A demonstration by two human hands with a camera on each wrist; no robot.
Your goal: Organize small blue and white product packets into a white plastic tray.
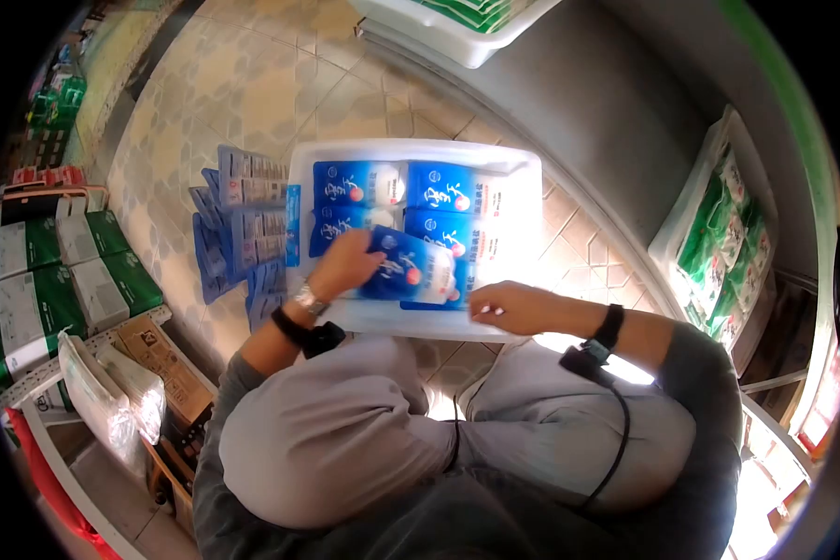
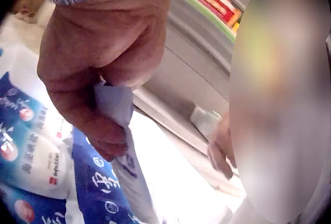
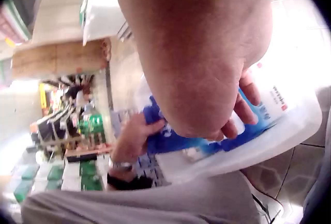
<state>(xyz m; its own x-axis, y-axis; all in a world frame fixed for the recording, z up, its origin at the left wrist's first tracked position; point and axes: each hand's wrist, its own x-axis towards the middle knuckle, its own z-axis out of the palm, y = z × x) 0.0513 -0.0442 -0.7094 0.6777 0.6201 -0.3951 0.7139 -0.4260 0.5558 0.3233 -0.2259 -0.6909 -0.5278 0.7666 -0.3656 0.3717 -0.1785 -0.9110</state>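
Note:
In the head view a white plastic bin [image 1: 345, 317] in front of the knees holds several blue-and-white bags of salt [image 1: 439, 182], laid flat in rows. My left hand [image 1: 345, 263] pinches one such salt bag [image 1: 411, 266] by its left end, thumb on top, over the lower part of the bin. The left wrist view shows this bag [image 2: 132, 167] edge-on, with the fingers along its side. At the bin's lower right rim is my right hand [image 1: 511, 308], fingers loosely bent and holding nothing. In the right wrist view its fingers [image 3: 247, 111] hang over the bags.
Several blue bags [image 1: 252, 233] stand on the tiled floor left of the bin. Green-and-white packs [image 1: 103, 271] are stacked at far left. A tub of green packets [image 1: 719, 243] stands at right, another white tub [image 1: 467, 42] at the top on a grey ledge [image 1: 569, 103].

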